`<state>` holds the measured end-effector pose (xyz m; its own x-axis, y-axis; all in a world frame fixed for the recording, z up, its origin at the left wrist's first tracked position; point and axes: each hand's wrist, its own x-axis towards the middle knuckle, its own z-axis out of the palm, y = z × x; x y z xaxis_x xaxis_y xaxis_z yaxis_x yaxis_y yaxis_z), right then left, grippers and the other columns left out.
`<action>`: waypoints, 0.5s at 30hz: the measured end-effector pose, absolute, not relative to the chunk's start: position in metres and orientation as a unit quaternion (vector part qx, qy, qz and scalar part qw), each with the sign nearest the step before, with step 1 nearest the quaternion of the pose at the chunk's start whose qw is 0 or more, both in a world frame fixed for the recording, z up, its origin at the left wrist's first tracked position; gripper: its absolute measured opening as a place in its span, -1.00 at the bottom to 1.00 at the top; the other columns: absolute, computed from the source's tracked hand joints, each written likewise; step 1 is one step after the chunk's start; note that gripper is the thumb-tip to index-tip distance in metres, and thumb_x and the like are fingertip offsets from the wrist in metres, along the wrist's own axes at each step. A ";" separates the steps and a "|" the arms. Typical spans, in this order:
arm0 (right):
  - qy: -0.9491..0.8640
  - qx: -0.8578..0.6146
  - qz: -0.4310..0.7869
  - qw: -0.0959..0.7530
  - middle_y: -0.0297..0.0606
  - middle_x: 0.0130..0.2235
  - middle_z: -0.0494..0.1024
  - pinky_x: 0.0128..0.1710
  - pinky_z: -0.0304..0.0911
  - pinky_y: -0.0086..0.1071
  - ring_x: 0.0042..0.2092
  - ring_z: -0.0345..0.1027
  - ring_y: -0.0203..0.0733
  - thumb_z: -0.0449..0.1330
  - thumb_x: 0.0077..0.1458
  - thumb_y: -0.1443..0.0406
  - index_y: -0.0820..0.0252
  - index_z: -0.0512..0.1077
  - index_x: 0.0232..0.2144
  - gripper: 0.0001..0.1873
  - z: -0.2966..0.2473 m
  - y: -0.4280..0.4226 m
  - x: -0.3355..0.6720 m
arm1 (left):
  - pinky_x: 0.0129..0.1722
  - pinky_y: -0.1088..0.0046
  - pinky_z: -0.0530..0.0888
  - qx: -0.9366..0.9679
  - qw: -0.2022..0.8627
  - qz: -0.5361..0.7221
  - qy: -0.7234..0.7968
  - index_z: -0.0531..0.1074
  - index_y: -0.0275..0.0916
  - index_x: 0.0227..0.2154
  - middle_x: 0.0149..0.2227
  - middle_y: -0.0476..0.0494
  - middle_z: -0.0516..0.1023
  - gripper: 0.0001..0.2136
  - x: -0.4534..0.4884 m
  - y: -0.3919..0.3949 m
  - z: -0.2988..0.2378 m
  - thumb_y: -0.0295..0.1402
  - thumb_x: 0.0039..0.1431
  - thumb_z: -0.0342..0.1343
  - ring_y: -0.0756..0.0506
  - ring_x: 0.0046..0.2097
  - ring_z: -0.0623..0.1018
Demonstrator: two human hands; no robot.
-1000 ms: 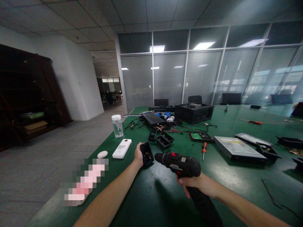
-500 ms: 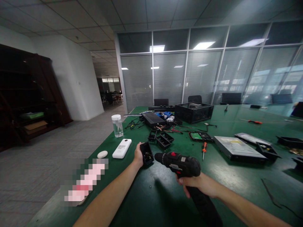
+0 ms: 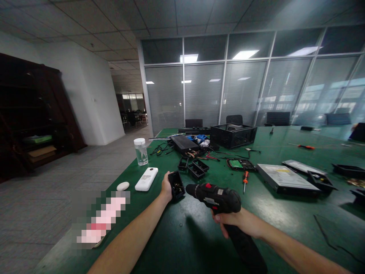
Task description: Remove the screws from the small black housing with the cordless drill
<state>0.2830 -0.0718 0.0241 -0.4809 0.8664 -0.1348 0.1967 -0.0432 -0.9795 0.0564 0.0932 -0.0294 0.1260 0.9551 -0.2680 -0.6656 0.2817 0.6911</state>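
My left hand (image 3: 167,187) is closed round the left side of a small black plastic box (image 3: 177,185), tilted so its open side faces me. Small brass-coloured bits, perhaps screws, show inside the box. In my right hand (image 3: 232,220) is a black cordless drill (image 3: 218,198), gripped by its handle and aimed left. The drill's nose is beside the box's right edge; whether a bit touches anything inside cannot be made out. Just beyond the box, several similar black boxes (image 3: 198,168) lie on the green table (image 3: 159,243).
An orange screwdriver (image 3: 245,181) and a silver optical drive (image 3: 286,180) lie to the right. Behind stand a black computer case (image 3: 234,136) and tangled cables (image 3: 162,149). A clear jar (image 3: 141,154), a white power bank (image 3: 146,179) and a blurred-out object (image 3: 104,220) line the left edge.
Almost nothing differs. The whole view has shifted very slightly; both hands keep their hold on the box and the drill in the same positions.
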 end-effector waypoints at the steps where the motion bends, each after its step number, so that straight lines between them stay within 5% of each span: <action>1: -0.630 -0.425 0.586 0.283 -0.43 -0.62 0.42 -0.53 0.09 -0.44 -0.59 0.30 -0.30 0.19 -0.02 0.19 0.23 0.30 -0.35 -0.76 0.025 -0.072 0.283 | -0.52 0.31 0.42 0.213 0.719 0.564 0.346 0.39 -0.27 -0.41 -0.57 -0.12 0.44 -0.65 0.056 0.094 -0.030 -0.04 0.08 -0.05 -0.14 -0.56 0.48; 15: -0.632 -0.413 0.587 0.290 -0.43 -0.61 0.42 -0.53 0.07 -0.45 -0.60 0.29 -0.33 0.17 0.00 0.24 0.24 0.31 -0.36 -0.82 0.029 -0.073 0.282 | -0.50 0.29 0.44 0.197 0.718 0.571 0.346 0.41 -0.29 -0.38 -0.55 -0.14 0.47 -0.66 0.056 0.096 -0.034 -0.06 0.04 0.01 -0.15 -0.54 0.49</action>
